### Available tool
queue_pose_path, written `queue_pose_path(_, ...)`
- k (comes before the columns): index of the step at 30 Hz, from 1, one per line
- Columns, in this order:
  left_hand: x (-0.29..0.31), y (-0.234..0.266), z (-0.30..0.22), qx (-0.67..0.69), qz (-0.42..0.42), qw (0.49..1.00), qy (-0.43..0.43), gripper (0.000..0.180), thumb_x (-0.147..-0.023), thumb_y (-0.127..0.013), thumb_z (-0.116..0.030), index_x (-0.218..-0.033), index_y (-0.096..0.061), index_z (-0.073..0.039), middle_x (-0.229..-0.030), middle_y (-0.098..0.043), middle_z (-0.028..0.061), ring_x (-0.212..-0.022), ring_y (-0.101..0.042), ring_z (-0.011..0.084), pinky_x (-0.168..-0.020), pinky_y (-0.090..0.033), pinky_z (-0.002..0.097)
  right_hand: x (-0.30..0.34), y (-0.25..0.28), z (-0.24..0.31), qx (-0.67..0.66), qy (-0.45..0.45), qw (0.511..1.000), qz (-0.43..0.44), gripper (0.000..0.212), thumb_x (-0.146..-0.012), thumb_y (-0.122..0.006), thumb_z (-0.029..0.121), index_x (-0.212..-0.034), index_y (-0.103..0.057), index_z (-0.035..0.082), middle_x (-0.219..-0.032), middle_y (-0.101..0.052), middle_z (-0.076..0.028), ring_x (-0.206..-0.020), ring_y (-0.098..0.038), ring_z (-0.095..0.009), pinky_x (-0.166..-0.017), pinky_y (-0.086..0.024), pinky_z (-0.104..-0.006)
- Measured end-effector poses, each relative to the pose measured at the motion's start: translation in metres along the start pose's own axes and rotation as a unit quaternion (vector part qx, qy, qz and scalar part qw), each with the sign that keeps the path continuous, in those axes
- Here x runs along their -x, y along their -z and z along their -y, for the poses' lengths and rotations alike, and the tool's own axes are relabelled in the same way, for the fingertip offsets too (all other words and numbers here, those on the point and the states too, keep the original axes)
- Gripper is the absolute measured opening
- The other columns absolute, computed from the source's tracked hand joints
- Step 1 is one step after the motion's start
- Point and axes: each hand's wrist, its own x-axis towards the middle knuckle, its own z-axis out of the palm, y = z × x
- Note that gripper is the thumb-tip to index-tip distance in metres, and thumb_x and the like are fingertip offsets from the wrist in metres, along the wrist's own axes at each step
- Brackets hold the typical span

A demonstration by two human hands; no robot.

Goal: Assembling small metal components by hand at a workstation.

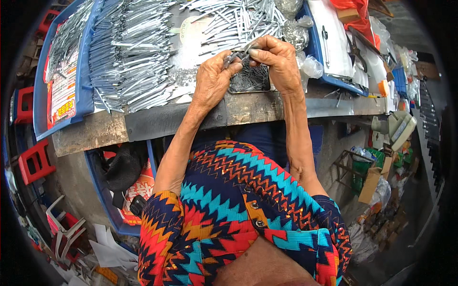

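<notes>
Head view, left hand (213, 78), right hand (283, 64), pinched metal pieces (231, 59) (small)

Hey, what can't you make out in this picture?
In the head view:
Metal parts in the fingers: exact shape; too small and partly covered by the left hand and right hand.
Dark pins: their number; too small and overlapping.
Pile of metal strips: far end; cut off by the top edge.
Blue crate under the bench: lower right corner; hidden behind the patterned sleeve.
</notes>
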Motion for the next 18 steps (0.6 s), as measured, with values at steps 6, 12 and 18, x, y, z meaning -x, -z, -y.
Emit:
queue_pose_path(6,-0.002,0.004,0.003,0.178,-0.047,0.983,0.017,0.009,-0.085,-0.055,-0.013,-0.089,-0.056,-0.005,-0.069,-0.058,0.0001,-0.058,-0.046,0.0028,-0.052,-0.036,0.0168,0.01,0.001,-0.001,0.111,-0.013,0.992,-0.055,0.014,-0.078,-0.06,0.01,-0.083,-0.061,-0.003,-0.067,-0.057,-0.003,-0.061,-0.054,-0.008,-0.055,-0.043,-0.0212)
queue_pose_path(12,-0.006,0.029,0.006,0.312,-0.076,0.943,0.091,0.014,-0.084,-0.057,-0.014,-0.09,-0.057,-0.001,-0.065,-0.058,0.0012,-0.044,-0.037,0.001,-0.037,-0.027,0.0148,0.022,-0.011,-0.028,0.41,0.099,0.907,-0.01,0.008,-0.073,-0.058,0.008,-0.076,-0.056,0.0,-0.075,-0.054,-0.015,-0.07,-0.054,-0.034,-0.063,-0.043,-0.0381)
queue_pose_path(18,-0.009,0.037,0.004,0.38,-0.114,0.909,0.125,0.017,-0.085,-0.056,-0.015,-0.09,-0.056,0.001,-0.067,-0.058,0.0053,-0.051,-0.046,0.0064,-0.04,-0.033,0.0166,0.021,-0.018,-0.036,0.523,0.168,0.836,-0.007,0.009,-0.072,-0.058,0.005,-0.078,-0.052,0.002,-0.074,-0.05,-0.014,-0.069,-0.054,-0.032,-0.059,-0.042,-0.0406)
